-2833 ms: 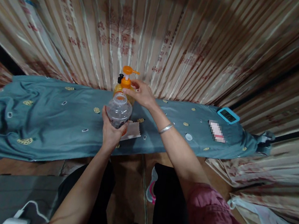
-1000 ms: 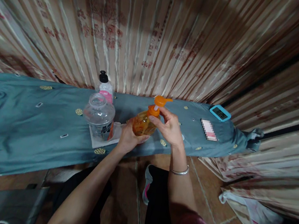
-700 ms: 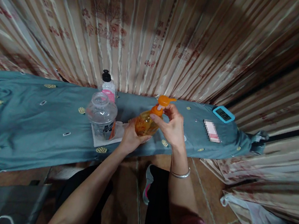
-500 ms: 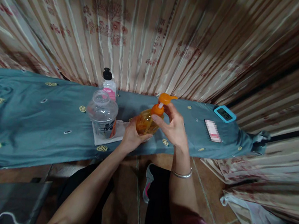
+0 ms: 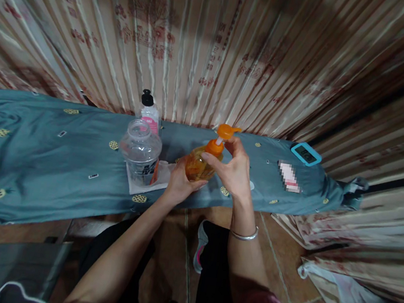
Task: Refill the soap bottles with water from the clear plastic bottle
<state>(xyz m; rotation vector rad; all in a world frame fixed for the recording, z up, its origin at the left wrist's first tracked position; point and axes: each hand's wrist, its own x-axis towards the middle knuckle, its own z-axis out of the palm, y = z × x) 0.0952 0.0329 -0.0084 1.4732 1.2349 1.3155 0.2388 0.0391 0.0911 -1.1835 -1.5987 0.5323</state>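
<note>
My left hand (image 5: 181,181) is wrapped round the body of an amber, see-through pump bottle (image 5: 200,166), which leans slightly to the right. At its orange collar and pump head (image 5: 227,133), my right hand (image 5: 235,168) grips with thumb in front and fingers behind; some fingertips are hidden. Left of the bottle stands a clear, wide-bodied plastic bottle (image 5: 137,145) with an uncapped mouth, on a folded white cloth (image 5: 136,190). Behind that is a bottle with a black top and pink label (image 5: 150,116). A small white object (image 5: 252,185) shows beside my right wrist.
A teal cloth with pineapple prints (image 5: 43,159) covers the long, narrow surface. At its right end lie a blue-framed digital timer (image 5: 306,154) and a blurred-out pink-and-white item (image 5: 288,176). Patterned curtains (image 5: 194,45) hang close behind. A grey stool-like surface (image 5: 5,264) with a white cable is at lower left.
Both hands keep their hold on the pump bottle, its pump head turned and tilted slightly. The small white object now shows by my right wrist. The view has shifted a little.
</note>
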